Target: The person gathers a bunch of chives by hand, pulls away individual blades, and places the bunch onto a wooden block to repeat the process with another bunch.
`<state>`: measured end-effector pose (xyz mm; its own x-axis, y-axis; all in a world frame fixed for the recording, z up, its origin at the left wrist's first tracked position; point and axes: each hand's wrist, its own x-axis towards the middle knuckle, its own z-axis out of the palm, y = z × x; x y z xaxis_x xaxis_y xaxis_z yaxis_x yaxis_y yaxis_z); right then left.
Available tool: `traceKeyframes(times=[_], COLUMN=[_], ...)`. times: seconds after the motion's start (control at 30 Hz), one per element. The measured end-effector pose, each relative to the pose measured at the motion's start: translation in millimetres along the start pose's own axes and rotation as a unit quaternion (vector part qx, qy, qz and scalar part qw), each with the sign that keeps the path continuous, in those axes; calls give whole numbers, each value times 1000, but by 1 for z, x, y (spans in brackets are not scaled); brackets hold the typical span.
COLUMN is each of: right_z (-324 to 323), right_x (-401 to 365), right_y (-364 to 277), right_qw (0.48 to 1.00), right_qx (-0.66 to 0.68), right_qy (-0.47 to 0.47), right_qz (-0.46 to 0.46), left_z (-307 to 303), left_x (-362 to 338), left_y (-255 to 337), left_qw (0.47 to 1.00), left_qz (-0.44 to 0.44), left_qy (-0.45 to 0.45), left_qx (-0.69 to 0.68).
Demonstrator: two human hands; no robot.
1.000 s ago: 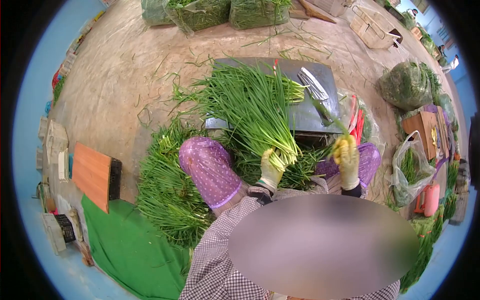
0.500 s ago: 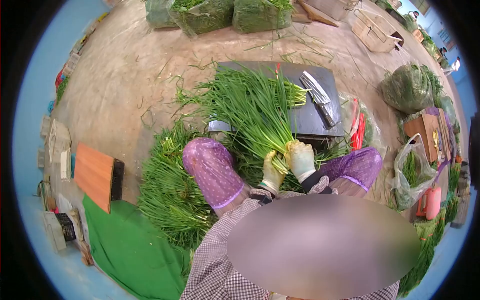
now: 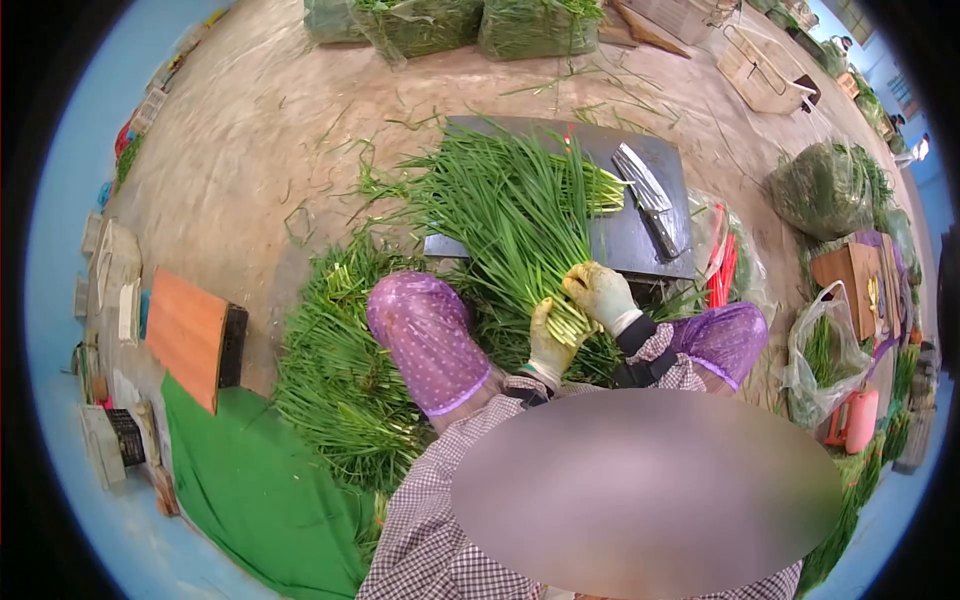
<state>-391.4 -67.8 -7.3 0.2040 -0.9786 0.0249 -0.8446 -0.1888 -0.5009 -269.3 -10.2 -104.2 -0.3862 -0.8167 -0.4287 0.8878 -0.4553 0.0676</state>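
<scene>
Both gloved hands clamped on chive bundle (image 3: pixel 510 215): left hand (image 3: pixel 548 340) under stem ends, right hand (image 3: pixel 600 293) beside it; knife (image 3: pixel 648 195) on table (image 3: pixel 625 240)

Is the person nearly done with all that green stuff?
Not nearly. Filled bags sit at the far edge, which looks finished. Left hand and right hand clasp one bunch over the dark board. A big loose heap at the left looks unsorted.

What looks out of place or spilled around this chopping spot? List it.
Loose stalks lie scattered over the concrete floor beyond the dark board. A cleaver lies uncovered on that board, beside the bundle of green stalks that the left hand and right hand grip. Nothing looks damaged.
</scene>
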Motion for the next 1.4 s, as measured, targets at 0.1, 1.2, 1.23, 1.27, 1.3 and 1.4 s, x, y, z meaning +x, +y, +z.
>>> traceKeyframes(times=[0.1, 1.2, 1.23, 1.27, 1.3, 1.4], right_z=[18, 35, 27, 23, 25, 25], right_x=[9, -8, -15, -21, -26, -40], right_y=[-1, 2, -10, -19, -23, -31], right_qw=[1000, 916, 952, 977, 969, 977], right_qx=[-8, 391, 295, 195, 231, 188], right_qy=[-2, 43, 68, 92, 90, 97], right_qz=[13, 80, 43, 5, 19, 16], left_z=[8, -11, -4, -6, -16, -31], left_x=[-6, 9, 6, 7, 13, 17], left_y=[2, -8, -1, 0, 0, -1], left_qw=[1000, 999, 997, 996, 995, 990], left_qz=[1, 39, 2, -1, -3, -2], left_qy=[-13, -2, -6, -29, -53, -100], left_qx=[-26, -24, -74, -79, -85, -97])
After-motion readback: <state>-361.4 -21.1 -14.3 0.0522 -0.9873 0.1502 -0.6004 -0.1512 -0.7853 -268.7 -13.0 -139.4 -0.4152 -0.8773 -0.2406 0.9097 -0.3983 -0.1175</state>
